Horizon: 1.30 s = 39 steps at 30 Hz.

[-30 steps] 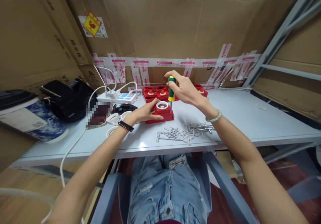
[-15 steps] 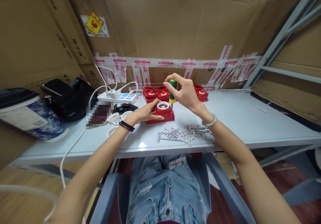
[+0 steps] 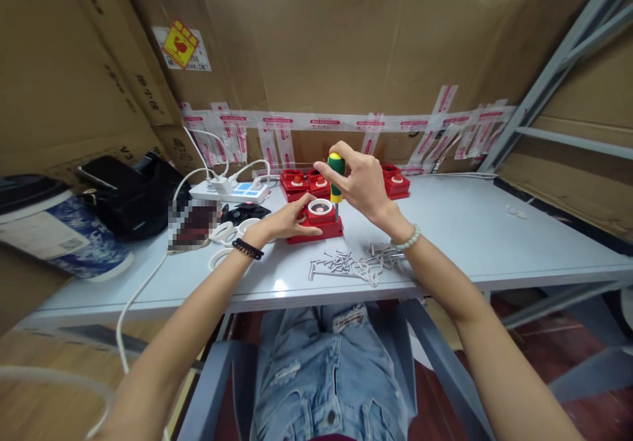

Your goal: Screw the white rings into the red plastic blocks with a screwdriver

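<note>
My left hand (image 3: 293, 220) is closed around the left side of a red box-shaped device (image 3: 321, 231), thumb along its front. The device lies on the table and has a white ring (image 3: 312, 208) around a dark round centre on top. In my right hand (image 3: 364, 180) is a screwdriver (image 3: 337, 176) with a green and yellow handle, gripped between thumb and fingers. Its shaft points straight down at the device's right end; the tip is too small to make out. Loose screws (image 3: 341, 262) lie in front of the device.
Behind stand more red devices (image 3: 397, 181) along the cardboard wall. To the left are a power strip (image 3: 232, 192), white rings (image 3: 217, 259), a phone-like object (image 3: 195, 225) and a large blue-white tub (image 3: 69, 230). Metal rods and white chain-like pieces (image 3: 368, 272) lie near the front edge.
My right hand has changed its hold on the screwdriver slightly, the thumb reaching further left across the handle. My left hand stays on the red device. The whole view shifted a little.
</note>
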Each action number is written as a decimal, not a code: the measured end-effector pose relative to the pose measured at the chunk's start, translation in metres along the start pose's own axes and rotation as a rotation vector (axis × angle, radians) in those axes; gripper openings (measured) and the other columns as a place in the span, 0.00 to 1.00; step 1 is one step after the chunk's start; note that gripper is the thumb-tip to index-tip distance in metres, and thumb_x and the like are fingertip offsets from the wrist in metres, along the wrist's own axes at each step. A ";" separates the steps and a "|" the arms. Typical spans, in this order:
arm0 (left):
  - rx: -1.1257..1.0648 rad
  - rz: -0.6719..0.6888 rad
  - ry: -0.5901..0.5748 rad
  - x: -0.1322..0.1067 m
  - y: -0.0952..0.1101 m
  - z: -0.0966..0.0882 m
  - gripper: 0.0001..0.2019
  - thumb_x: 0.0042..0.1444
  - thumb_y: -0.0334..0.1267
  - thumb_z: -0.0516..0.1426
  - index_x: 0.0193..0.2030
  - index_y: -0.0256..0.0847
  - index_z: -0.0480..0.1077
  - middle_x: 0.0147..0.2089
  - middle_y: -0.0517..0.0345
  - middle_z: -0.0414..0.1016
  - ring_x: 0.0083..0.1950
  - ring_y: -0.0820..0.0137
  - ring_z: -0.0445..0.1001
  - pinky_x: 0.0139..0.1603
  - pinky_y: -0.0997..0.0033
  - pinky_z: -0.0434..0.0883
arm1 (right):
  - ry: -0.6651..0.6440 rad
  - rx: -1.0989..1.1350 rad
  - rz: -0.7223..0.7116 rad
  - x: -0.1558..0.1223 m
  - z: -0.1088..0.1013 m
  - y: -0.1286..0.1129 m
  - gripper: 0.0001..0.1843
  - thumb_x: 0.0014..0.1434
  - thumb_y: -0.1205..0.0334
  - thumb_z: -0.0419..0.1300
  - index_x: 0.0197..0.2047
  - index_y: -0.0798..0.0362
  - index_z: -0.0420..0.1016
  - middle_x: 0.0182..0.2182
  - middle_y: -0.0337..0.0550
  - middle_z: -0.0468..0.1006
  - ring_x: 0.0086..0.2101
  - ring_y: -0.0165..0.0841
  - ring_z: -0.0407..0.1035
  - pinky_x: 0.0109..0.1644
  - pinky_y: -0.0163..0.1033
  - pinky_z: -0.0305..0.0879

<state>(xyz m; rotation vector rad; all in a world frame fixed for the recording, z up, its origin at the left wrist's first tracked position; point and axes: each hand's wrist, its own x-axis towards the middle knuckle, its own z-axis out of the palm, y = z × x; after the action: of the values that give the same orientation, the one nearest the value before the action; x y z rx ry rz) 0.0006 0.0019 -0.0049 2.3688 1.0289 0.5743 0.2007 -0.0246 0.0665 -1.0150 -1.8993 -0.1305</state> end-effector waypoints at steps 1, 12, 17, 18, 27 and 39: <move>-0.010 0.007 0.000 0.000 0.000 0.000 0.32 0.48 0.54 0.63 0.55 0.43 0.58 0.55 0.49 0.70 0.53 0.59 0.71 0.53 0.61 0.67 | -0.002 -0.001 0.000 0.000 0.001 0.001 0.18 0.64 0.48 0.53 0.44 0.53 0.73 0.27 0.39 0.73 0.26 0.29 0.64 0.35 0.38 0.59; -0.002 -0.029 -0.001 -0.001 0.004 -0.001 0.32 0.48 0.54 0.62 0.56 0.42 0.58 0.54 0.48 0.71 0.51 0.59 0.72 0.52 0.62 0.66 | 0.062 -0.023 0.050 -0.002 -0.002 0.004 0.19 0.61 0.44 0.55 0.40 0.52 0.73 0.26 0.39 0.72 0.27 0.29 0.63 0.33 0.37 0.58; -0.021 0.007 -0.007 -0.001 0.003 -0.001 0.31 0.49 0.53 0.62 0.55 0.43 0.58 0.55 0.48 0.70 0.52 0.60 0.71 0.53 0.62 0.66 | -0.145 0.214 -0.092 -0.004 -0.013 0.006 0.19 0.67 0.53 0.45 0.53 0.50 0.70 0.41 0.43 0.76 0.36 0.30 0.69 0.42 0.39 0.63; -0.025 0.010 -0.009 -0.001 0.003 -0.001 0.31 0.49 0.53 0.62 0.55 0.43 0.58 0.55 0.48 0.70 0.52 0.60 0.71 0.53 0.62 0.66 | -0.212 0.307 -0.122 -0.003 -0.016 0.007 0.20 0.67 0.53 0.45 0.55 0.50 0.68 0.43 0.42 0.76 0.36 0.29 0.69 0.42 0.38 0.64; 0.009 -0.023 -0.010 -0.001 0.003 -0.001 0.32 0.49 0.53 0.62 0.56 0.42 0.57 0.53 0.49 0.71 0.50 0.60 0.71 0.51 0.63 0.66 | 0.059 0.029 0.042 -0.004 -0.003 -0.001 0.18 0.60 0.46 0.56 0.38 0.54 0.74 0.24 0.37 0.69 0.25 0.27 0.61 0.32 0.37 0.58; -0.008 0.006 -0.007 -0.003 0.009 -0.003 0.31 0.49 0.53 0.62 0.55 0.42 0.59 0.53 0.51 0.72 0.50 0.60 0.72 0.50 0.64 0.66 | -0.544 0.529 -0.126 0.007 -0.043 0.019 0.17 0.59 0.52 0.60 0.47 0.54 0.72 0.35 0.41 0.77 0.32 0.28 0.68 0.33 0.35 0.62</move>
<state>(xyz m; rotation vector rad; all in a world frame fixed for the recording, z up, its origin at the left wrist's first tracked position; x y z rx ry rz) 0.0023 -0.0046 0.0019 2.3658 1.0150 0.5708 0.2418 -0.0285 0.0900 -0.5965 -2.3051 0.6041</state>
